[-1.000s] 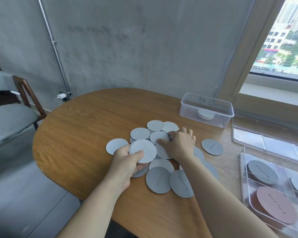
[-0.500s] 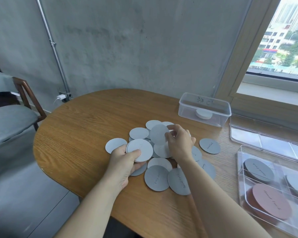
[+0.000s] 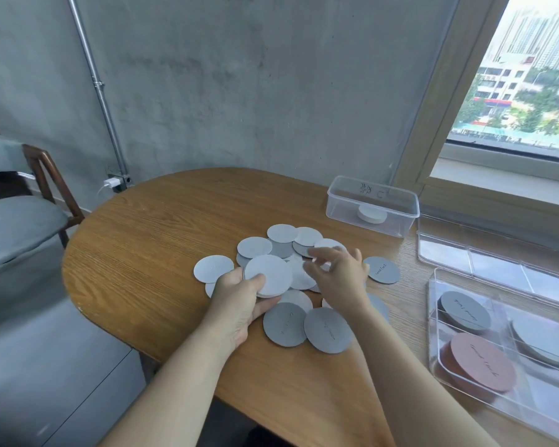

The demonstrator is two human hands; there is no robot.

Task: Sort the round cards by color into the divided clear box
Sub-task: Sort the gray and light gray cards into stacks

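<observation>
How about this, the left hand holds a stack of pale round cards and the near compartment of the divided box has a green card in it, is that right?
Not quite: the head view shows the near compartment of the divided box has a reddish brown card, not a green one. The left hand does hold a stack of pale round cards.

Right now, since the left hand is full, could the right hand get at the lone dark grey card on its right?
Probably yes: the dark grey card lies flat and uncovered on the table just beside the right hand, whose fingers look loose and empty.
</observation>
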